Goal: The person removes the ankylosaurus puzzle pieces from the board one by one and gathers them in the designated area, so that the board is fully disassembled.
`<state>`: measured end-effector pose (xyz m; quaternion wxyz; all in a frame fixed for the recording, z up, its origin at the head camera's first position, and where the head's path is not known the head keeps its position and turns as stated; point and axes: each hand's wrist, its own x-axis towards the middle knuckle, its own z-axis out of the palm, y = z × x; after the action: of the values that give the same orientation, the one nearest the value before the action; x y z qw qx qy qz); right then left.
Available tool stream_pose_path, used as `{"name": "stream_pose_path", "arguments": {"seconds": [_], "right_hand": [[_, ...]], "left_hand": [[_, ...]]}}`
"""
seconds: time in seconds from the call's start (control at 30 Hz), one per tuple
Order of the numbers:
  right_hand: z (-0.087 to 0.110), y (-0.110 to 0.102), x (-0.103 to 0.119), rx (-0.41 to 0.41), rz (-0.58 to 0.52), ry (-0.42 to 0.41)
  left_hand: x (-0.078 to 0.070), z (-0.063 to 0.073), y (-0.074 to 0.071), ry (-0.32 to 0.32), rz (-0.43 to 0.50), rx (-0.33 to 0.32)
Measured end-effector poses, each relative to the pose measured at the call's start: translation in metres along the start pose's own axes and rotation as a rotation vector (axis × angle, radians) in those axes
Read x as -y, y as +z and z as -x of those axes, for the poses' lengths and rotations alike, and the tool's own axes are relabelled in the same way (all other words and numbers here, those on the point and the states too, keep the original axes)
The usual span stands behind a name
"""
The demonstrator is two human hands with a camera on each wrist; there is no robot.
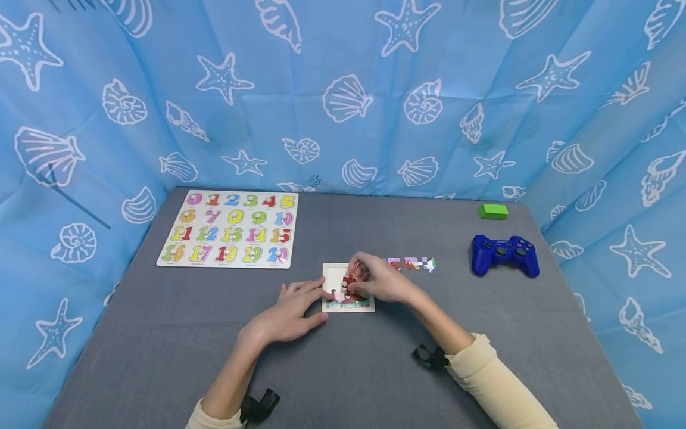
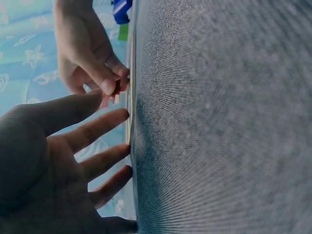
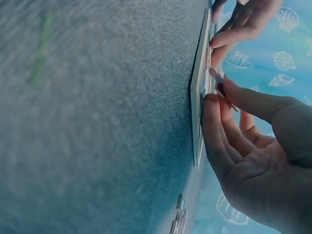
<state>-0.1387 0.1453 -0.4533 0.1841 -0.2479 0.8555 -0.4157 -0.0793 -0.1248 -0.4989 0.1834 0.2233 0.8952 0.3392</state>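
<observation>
A small square puzzle tray (image 1: 334, 271) with a pale wooden frame lies on the grey table, its lower part filled with coloured pieces. Over its right half my right hand (image 1: 382, 279) pinches a brown puzzle piece (image 1: 351, 280) between thumb and fingers. In the right wrist view that puzzle piece (image 3: 221, 87) is tilted, close above the tray (image 3: 199, 97). My left hand (image 1: 292, 311) rests at the tray's left edge with its fingers spread and fairly straight, fingertips on the frame. Part of the tray is hidden under the right hand.
Several loose puzzle pieces (image 1: 415, 264) lie in a row right of the tray. A number board (image 1: 225, 229) lies at the back left. At the right are a blue game controller (image 1: 505, 255) and a green block (image 1: 493, 211). A blue shell-patterned curtain (image 1: 375, 137) borders the table.
</observation>
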Motion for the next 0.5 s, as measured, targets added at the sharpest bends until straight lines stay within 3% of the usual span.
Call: {"name": "stream_pose_path", "arguments": {"seconds": [0.27,0.5], "right_hand": [[0.008,-0.013,-0.002,-0.005,-0.158,0.005],[0.028,-0.03,-0.012,0.004,-0.282,0.055]], "left_hand": [[0.001,-0.001,0.001,-0.007,0.001,-0.002],[0.0,-0.001,0.001,-0.013,-0.008,-0.004]]}}
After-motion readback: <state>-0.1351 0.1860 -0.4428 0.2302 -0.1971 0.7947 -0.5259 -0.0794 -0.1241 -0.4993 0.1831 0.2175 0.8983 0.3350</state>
